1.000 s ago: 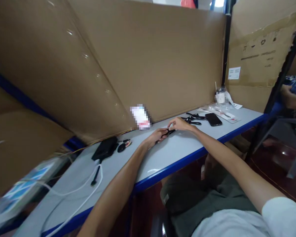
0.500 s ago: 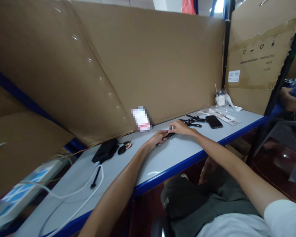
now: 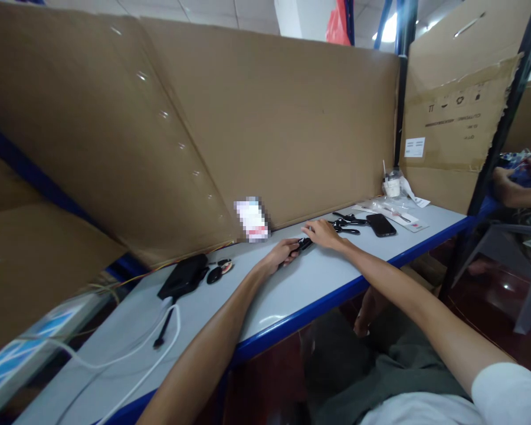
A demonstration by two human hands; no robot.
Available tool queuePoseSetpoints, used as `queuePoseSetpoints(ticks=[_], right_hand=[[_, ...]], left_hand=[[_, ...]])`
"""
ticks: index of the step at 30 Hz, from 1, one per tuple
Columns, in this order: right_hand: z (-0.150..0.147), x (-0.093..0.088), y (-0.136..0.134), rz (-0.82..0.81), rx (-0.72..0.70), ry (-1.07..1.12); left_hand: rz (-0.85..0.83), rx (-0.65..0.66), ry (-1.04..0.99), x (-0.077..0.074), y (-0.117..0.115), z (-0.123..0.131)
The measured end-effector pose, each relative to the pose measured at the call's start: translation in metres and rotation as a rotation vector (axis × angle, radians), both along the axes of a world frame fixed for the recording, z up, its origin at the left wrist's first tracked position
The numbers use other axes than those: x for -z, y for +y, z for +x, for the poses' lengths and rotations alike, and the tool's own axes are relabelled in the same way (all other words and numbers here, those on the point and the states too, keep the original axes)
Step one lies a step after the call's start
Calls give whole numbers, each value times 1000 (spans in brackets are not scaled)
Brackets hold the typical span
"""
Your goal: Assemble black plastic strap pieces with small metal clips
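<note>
While a small black part (image 3: pixel 304 244) is gripped between both hands near the middle of the grey table (image 3: pixel 301 286), little of it is left showing. The left hand (image 3: pixel 283 252) is curled round its near, left end with the fingers closed on it. The right hand (image 3: pixel 323 234) is laid over its far, right end, fingertips pinched on it. Whether the part rests on the tabletop or is held just above it cannot be told.

Just right of the right hand lies a pile of black clips (image 3: pixel 347 221), and a dark phone (image 3: pixel 381 225) is set just right of that pile. If the right hand were swept outward, the pile could be scattered and the phone nudged towards the near edge.

Because the part is small and held only by its ends, it could be dropped if either grip were loosened, and it might then be lost among the clips. Far to the left, a black pouch (image 3: pixel 183 276) and a white cable (image 3: pixel 178 323) are laid well apart from the hands, so little trouble is judged likely from them.
</note>
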State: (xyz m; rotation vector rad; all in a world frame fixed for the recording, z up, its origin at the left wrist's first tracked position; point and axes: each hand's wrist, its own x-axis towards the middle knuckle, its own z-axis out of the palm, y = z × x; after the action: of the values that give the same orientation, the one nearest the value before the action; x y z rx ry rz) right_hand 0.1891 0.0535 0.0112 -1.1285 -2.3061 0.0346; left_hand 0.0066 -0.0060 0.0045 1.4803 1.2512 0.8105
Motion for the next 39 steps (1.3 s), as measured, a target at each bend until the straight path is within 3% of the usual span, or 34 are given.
queuePoseSetpoints(ticks=[18, 31, 39], right_hand=[[-2, 5, 8, -9, 81, -108], [-4, 7, 13, 3, 57, -62], [-3, 6, 5, -6, -29, -4]], left_hand=[[17, -5, -27, 7, 7, -1], [93, -88, -35, 8, 5, 3], [118, -115, -67, 11, 5, 3]])
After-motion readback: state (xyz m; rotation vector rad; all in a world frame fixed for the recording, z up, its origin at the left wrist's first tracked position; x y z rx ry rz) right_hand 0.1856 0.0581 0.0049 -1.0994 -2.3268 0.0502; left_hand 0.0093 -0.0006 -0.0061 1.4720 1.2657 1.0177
